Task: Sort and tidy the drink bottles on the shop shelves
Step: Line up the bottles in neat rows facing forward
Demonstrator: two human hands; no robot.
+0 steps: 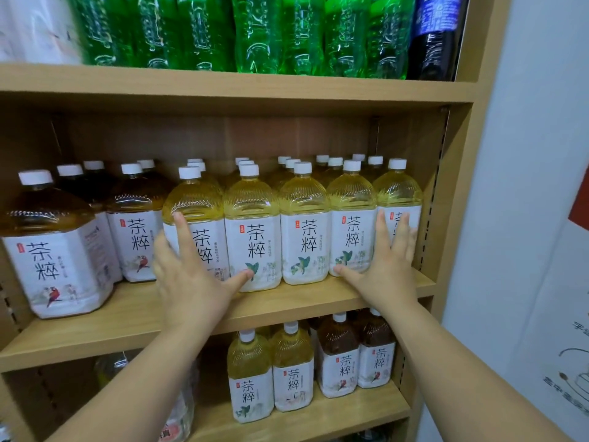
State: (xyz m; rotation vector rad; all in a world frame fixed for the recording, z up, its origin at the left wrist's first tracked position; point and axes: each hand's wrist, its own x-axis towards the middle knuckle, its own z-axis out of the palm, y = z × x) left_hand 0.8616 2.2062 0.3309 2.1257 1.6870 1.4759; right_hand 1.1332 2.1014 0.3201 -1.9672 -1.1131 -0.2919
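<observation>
Your left hand [191, 279] and right hand [387, 266] press flat on the yellow tea bottles [304, 224], middle shelf [127, 317] — each grip spread, fingers straight, holding nothing.

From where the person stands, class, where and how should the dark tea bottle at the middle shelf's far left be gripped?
Probably the dark tea bottle by its neck under the white cap, from the front: the body looks wide, and it stands forward.

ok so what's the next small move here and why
Probably press both hands inward to square up the yellow row: the left hand lies flat on its leftmost bottle, the right hand on its rightmost bottle, fingers straight.
</observation>
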